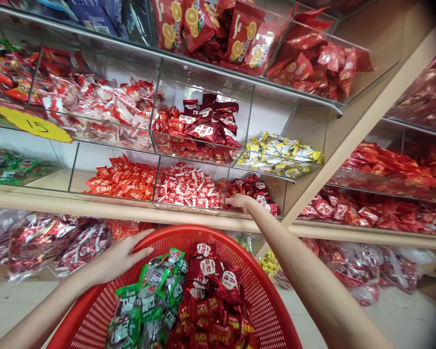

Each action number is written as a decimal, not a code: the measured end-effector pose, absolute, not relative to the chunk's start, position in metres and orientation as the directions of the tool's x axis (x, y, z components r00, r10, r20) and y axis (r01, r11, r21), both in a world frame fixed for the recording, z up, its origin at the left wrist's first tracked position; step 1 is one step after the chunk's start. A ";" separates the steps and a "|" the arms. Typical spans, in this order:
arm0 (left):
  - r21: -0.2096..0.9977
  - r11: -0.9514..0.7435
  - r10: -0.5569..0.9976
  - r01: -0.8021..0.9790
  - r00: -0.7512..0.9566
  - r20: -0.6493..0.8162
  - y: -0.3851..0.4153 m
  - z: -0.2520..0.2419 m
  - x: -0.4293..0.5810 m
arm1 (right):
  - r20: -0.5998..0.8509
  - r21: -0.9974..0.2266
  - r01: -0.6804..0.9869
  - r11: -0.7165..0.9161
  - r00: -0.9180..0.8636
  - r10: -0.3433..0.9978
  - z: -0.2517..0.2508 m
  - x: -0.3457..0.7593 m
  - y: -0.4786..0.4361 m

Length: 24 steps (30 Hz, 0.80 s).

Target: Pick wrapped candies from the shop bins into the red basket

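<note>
A red plastic basket holds green-wrapped candies on its left and dark red packets on its right. My left hand lies over the basket's left rim, its fingers spread. My right hand reaches to the lowest shelf, at the front of the bin between the red-and-white candies and the dark red candies. Its fingertips are partly hidden at the bin's edge, and whether they hold anything does not show.
Clear-walled shelf bins hold yellow candies, orange-red candies and red orange-print packets. A yellow tag reads 15. Bagged candies lie below the wooden ledge. A slanting wooden post stands at right.
</note>
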State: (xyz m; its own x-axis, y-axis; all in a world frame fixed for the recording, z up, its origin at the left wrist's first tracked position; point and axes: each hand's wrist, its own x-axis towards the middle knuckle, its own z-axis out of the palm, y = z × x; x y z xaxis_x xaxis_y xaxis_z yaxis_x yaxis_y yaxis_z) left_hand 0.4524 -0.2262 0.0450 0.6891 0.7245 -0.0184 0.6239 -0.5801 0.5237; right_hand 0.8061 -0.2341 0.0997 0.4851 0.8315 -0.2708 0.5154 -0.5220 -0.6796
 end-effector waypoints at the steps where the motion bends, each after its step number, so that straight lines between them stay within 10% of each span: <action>1: 0.522 -0.577 0.728 0.628 0.685 -0.021 -0.226 0.045 0.452 | -0.286 -0.695 0.491 -0.526 0.482 0.828 0.100 0.806 -0.235; 14: 0.519 -0.590 0.725 0.619 0.689 0.002 -0.226 0.048 0.452 | -0.307 -0.808 0.346 -0.477 0.445 0.842 0.108 0.810 -0.249; 24: 0.509 -0.610 0.723 0.608 0.690 0.043 -0.215 0.050 0.452 | 0.016 -0.982 0.187 -0.037 0.275 0.961 0.135 0.825 -0.325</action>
